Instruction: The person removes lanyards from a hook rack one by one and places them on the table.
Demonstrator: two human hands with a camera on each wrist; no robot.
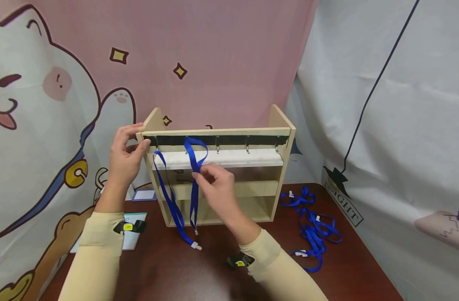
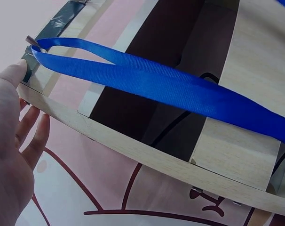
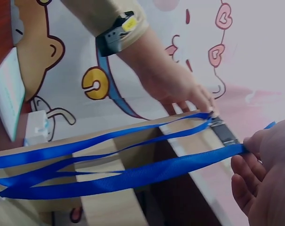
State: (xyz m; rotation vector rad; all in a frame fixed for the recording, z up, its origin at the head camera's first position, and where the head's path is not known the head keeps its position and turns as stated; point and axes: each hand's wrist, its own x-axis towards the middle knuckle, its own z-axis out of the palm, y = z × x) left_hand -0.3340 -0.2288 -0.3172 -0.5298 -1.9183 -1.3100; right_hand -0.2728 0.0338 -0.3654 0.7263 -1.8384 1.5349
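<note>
My left hand [image 1: 126,156] grips the top left corner of a small wooden shelf [image 1: 221,132], thumb in front and fingers behind. My right hand [image 1: 219,190] pinches a blue lanyard [image 1: 194,200] between thumb and fingertips, just below its top loop. That loop stands open in front of the dark strip [image 1: 233,140] and overlaps the second hook position from the left. A second blue lanyard [image 1: 170,200] hangs from the leftmost hook, its white clip [image 1: 196,246] dangling low in front. In the left wrist view, the hung lanyard [image 2: 147,84] loops over its metal hook [image 2: 31,42].
Several tangled blue lanyards [image 1: 315,236] with white clips lie on the dark table [image 1: 199,278] at the right. More metal hooks [image 1: 247,144] line the shelf's strip. At the left, a white booklet [image 1: 133,236] and a blue-edged card [image 1: 144,195] sit near the patterned cloth.
</note>
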